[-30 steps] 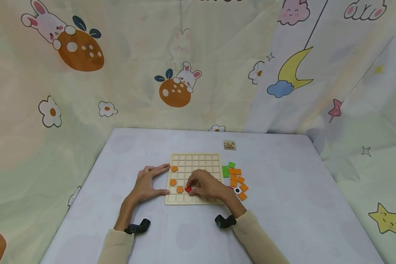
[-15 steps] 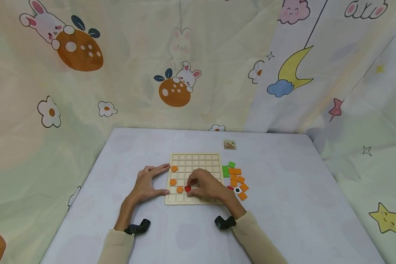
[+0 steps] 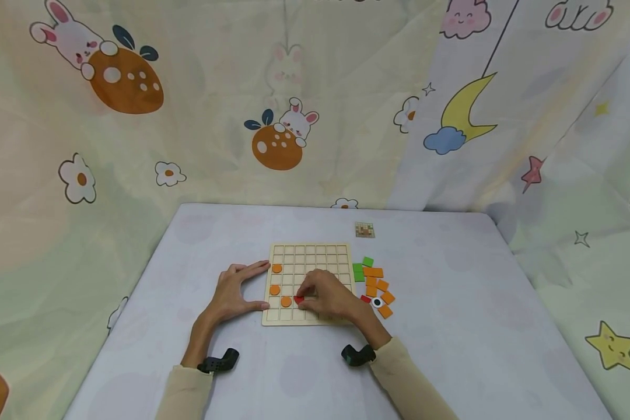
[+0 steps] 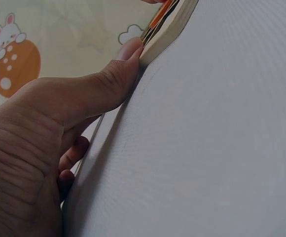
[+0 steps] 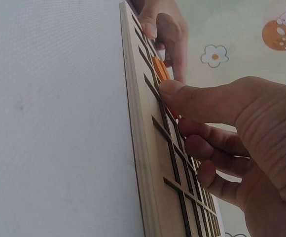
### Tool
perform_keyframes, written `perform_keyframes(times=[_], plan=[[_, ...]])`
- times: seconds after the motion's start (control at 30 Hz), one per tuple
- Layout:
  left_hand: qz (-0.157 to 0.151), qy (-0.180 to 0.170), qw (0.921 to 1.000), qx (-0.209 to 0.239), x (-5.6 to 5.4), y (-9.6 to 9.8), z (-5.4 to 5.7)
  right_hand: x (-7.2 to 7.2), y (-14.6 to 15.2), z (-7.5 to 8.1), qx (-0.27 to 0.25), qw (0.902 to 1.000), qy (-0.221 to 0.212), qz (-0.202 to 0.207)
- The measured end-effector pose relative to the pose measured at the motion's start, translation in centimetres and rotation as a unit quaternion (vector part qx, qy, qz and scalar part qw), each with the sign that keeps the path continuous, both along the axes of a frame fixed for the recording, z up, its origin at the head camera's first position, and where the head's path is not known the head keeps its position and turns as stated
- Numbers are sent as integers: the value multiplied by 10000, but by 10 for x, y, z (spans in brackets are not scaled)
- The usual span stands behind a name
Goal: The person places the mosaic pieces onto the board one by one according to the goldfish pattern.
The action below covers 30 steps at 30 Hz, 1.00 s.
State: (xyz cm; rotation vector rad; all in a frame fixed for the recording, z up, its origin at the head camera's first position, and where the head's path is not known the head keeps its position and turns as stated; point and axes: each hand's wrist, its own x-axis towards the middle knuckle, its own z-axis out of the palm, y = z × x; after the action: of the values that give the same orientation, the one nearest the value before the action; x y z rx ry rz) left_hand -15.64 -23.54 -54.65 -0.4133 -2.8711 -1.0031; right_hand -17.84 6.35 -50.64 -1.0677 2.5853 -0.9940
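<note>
A square wooden grid board [image 3: 310, 249] lies on the white table. My left hand [image 3: 232, 293] is at its left side, thumb and fingers spread, fingertips touching the edge; the left wrist view shows the thumb [image 4: 106, 81] against the board's corner area. Over the lower middle of the grid, my right hand [image 3: 325, 293] pinches a small red piece [image 3: 298, 300] between thumb and fingers. Fingers partly cover that piece, and its full outline is hidden. Just left of it sits an orange disc [image 3: 286, 301] in a cell. Two more orange discs, one lower [image 3: 275, 290] and one upper [image 3: 277, 268], lie in the leftmost column.
Right of the board lie green tiles [image 3: 359, 272], several orange tiles [image 3: 371, 290], another red piece [image 3: 366, 299] and a white disc with a dark centre [image 3: 377, 303]. A small patterned card [image 3: 364, 230] lies behind the board. Printed cloth [image 3: 210, 116] hangs beyond the table.
Both hands stay almost in place. The red piece under my right fingers has shifted slightly, showing more half a second ago than now.
</note>
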Motion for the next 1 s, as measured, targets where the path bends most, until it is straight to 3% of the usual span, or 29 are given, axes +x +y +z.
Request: perform_keyframes(times=[0.23,0.5,0.73,1.0], plan=[[-15,50,10000,15,0,1,1,0,3,1,-189,9989,-375,-219],[-12,87,10000,23,0,1,1,0,4,3,-153,9988,-364,-284],[-22,64,10000,15,-1,0,-1,2,4,11,191,9990,-230,-329],[-55,120,9999,25,-1,-1,-2,1,19,20,195,9990,-84,-395]])
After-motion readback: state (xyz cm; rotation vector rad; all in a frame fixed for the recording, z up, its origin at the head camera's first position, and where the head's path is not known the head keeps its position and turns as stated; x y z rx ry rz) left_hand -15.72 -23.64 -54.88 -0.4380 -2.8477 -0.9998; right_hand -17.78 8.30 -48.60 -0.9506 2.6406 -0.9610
